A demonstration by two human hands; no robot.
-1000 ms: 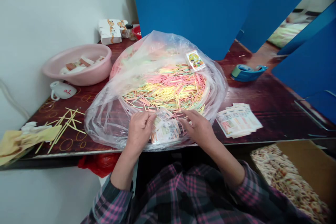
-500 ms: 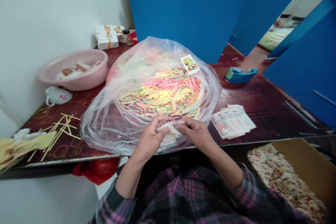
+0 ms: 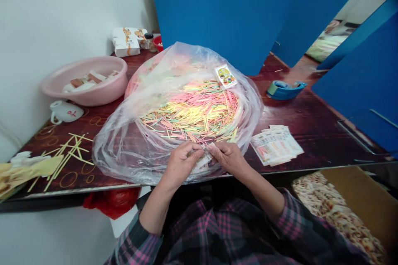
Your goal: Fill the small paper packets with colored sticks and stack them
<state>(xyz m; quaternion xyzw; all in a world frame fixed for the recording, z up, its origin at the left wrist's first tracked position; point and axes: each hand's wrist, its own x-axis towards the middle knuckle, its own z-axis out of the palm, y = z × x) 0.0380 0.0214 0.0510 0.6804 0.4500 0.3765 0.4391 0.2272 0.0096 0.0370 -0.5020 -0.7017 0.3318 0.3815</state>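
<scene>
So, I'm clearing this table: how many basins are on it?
2: a pink plastic basin by the wall, and a red one far back, partly hidden beside a jar; more may be hidden.

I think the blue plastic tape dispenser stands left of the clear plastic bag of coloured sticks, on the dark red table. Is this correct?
No, the side is wrong: the head view shows the blue plastic tape dispenser standing right of the clear plastic bag of coloured sticks, on the dark red table.
</scene>
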